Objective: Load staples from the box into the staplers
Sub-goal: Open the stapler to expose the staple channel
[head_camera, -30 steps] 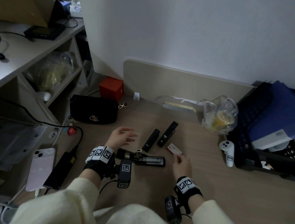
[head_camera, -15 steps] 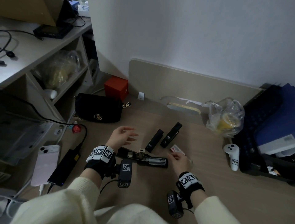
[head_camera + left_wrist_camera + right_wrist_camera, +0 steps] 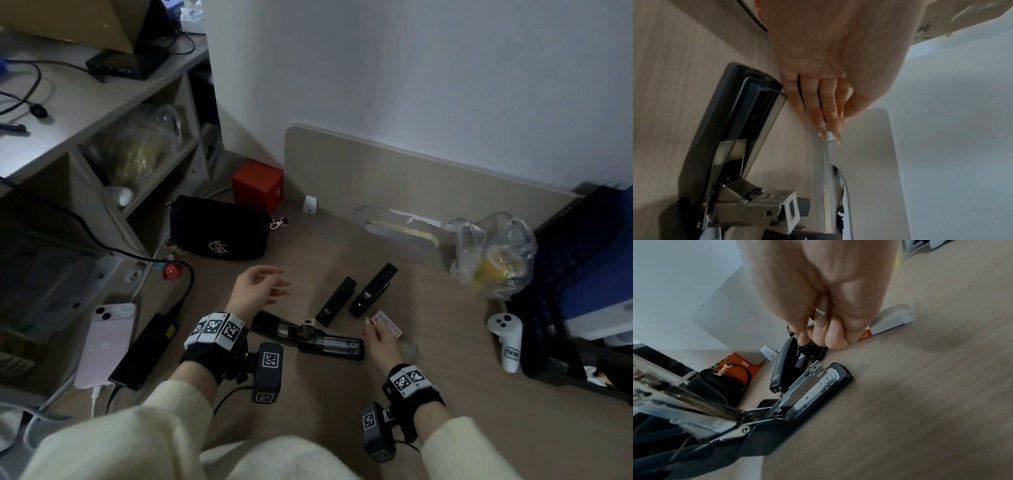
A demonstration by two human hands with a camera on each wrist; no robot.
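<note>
On the tabletop (image 3: 462, 394), a large stapler (image 3: 308, 337) lies hinged open, its metal channel exposed. Right hand (image 3: 380, 339) sits beside its front end, fingers (image 3: 830, 335) curled, pinching a small strip of staples (image 3: 819, 313). Staple box (image 3: 388, 323) lies just beyond that hand, open. Two closed black staplers (image 3: 356, 298) lie side by side behind. Left hand (image 3: 255, 291) hovers above the tabletop, fingers loose, holding nothing.

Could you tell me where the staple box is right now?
In the head view, the staple box lies on the desk right of the opened stapler, just beyond the right hand.
</note>
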